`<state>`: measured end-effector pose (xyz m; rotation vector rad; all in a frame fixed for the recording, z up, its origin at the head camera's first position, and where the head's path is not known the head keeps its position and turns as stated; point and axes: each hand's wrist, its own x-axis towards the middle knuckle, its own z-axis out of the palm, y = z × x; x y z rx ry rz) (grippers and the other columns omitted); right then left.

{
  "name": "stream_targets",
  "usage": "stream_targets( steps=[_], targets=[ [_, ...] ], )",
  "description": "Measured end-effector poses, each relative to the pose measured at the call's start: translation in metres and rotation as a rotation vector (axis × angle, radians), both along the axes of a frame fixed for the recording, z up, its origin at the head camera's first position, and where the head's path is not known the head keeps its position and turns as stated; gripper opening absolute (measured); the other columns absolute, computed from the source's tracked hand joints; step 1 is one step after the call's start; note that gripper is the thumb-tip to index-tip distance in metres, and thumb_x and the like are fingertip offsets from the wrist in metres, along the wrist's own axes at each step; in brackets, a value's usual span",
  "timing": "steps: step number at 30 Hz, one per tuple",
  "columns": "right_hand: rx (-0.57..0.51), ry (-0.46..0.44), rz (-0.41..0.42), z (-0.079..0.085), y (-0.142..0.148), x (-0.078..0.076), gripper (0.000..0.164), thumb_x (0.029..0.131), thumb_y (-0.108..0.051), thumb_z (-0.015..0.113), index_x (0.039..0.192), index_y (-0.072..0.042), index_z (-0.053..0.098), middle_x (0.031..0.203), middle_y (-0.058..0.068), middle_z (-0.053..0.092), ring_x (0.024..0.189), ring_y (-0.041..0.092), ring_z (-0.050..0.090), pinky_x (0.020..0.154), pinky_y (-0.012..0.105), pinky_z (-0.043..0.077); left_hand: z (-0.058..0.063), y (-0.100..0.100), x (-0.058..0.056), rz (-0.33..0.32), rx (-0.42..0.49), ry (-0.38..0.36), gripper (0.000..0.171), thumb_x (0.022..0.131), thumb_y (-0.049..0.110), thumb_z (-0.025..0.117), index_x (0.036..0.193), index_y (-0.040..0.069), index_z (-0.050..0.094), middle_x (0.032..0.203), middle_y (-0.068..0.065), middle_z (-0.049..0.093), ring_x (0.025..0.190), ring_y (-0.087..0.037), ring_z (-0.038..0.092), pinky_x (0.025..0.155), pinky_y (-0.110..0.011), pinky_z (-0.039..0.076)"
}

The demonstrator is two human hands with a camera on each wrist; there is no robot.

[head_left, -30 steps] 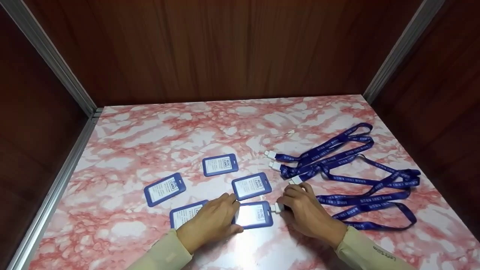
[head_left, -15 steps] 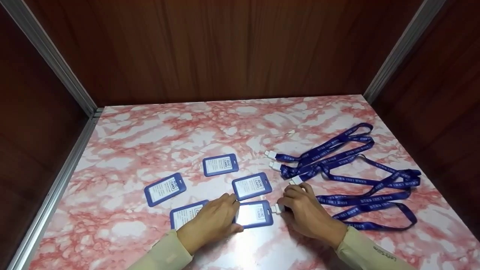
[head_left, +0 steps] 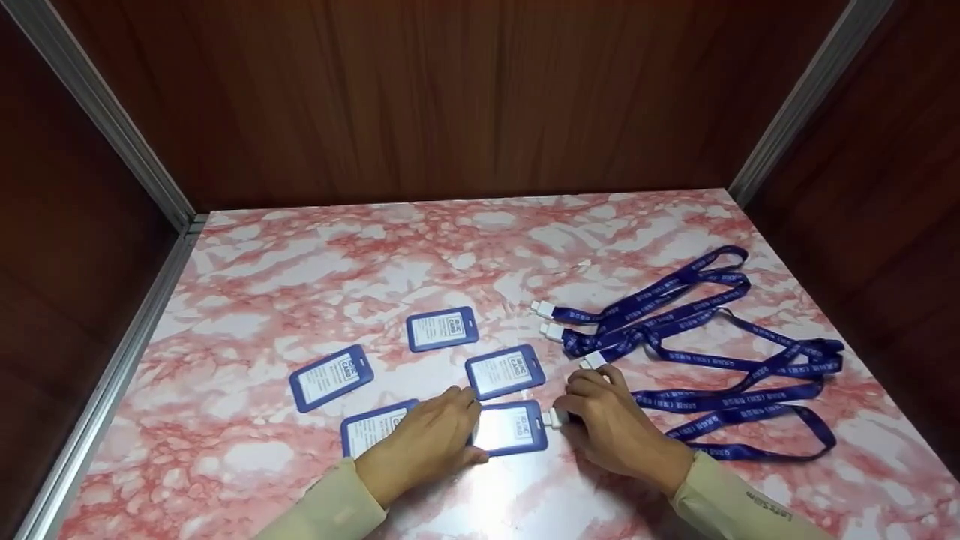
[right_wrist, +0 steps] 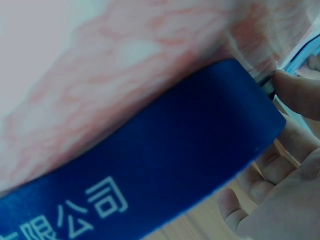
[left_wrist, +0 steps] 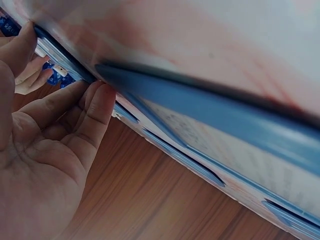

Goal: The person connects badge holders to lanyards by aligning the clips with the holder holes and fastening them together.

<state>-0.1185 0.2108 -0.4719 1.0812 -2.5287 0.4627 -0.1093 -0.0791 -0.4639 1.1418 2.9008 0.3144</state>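
Observation:
A blue-framed ID card holder (head_left: 510, 429) lies at the near middle of the table, its slotted end facing right. My left hand (head_left: 424, 442) grips it across its left end, thumb on the near edge and fingertips on the far one, as the left wrist view of the holder (left_wrist: 65, 59) also shows. At the slot is the white plastic clip (head_left: 553, 418) of a blue lanyard, pinched by my right hand (head_left: 619, 420). That lanyard's strap (right_wrist: 175, 145) fills much of the right wrist view. The clip's right part is hidden by the fingers.
More card holders lie around: one (head_left: 504, 373) just beyond, one (head_left: 442, 328) farther back, one (head_left: 330, 377) at left and one (head_left: 367, 431) partly under my left hand. Several blue lanyards (head_left: 675, 326) overlap at right. Wood-grain walls (head_left: 450, 97) enclose the marbled table (head_left: 255, 300).

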Motion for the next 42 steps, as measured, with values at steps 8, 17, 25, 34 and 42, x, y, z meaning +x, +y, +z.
stream_targets(
  steps=[8,17,25,34,42],
  targets=[
    [0.0,-0.006,-0.005,-0.0007,-0.0006,0.0006,0.025,0.068,0.003,0.074,0.077,-0.019,0.066,0.083,-0.004,0.061,0.091,0.019,0.057,0.088,0.049,0.038,-0.0012,0.0007,-0.0002,-0.008,-0.003,0.035,0.05,0.087,0.05,0.078,0.102,0.004,0.067,0.103,-0.004,0.062,0.092,-0.017,0.058,0.081,-0.033,0.057],
    [0.0,-0.022,-0.001,-0.001,-0.0007,0.0015,0.024,0.069,0.002,0.075,0.078,-0.019,0.068,0.083,-0.004,0.062,0.092,0.019,0.058,0.088,0.049,0.038,-0.0017,0.0008,0.0002,-0.008,-0.012,0.035,0.046,0.086,0.05,0.079,0.097,0.007,0.066,0.104,-0.004,0.062,0.093,-0.019,0.058,0.08,-0.034,0.058],
    [-0.001,-0.027,0.005,0.0,-0.0022,0.0021,0.026,0.067,0.004,0.073,0.074,-0.02,0.064,0.081,-0.005,0.06,0.09,0.018,0.057,0.088,0.049,0.038,-0.0009,0.0008,-0.0001,-0.006,-0.013,0.038,0.05,0.086,0.051,0.079,0.102,0.005,0.067,0.105,-0.004,0.062,0.093,-0.018,0.058,0.079,-0.033,0.058],
    [-0.01,-0.025,0.021,0.0005,-0.0035,0.0029,0.027,0.067,0.005,0.075,0.075,-0.018,0.065,0.082,-0.005,0.058,0.09,0.018,0.056,0.089,0.048,0.038,-0.001,0.0005,0.0005,-0.017,-0.022,0.035,0.051,0.088,0.05,0.077,0.106,0.004,0.069,0.103,-0.001,0.06,0.092,-0.015,0.056,0.079,-0.029,0.057],
    [-0.005,-0.008,0.028,-0.0005,-0.0041,0.0031,0.027,0.066,0.005,0.075,0.076,-0.018,0.066,0.083,-0.004,0.059,0.091,0.019,0.057,0.089,0.048,0.039,-0.0017,0.0013,0.0006,-0.01,-0.016,0.04,0.05,0.087,0.05,0.078,0.105,0.004,0.069,0.104,-0.002,0.061,0.091,-0.016,0.056,0.076,-0.031,0.057]
  ],
)
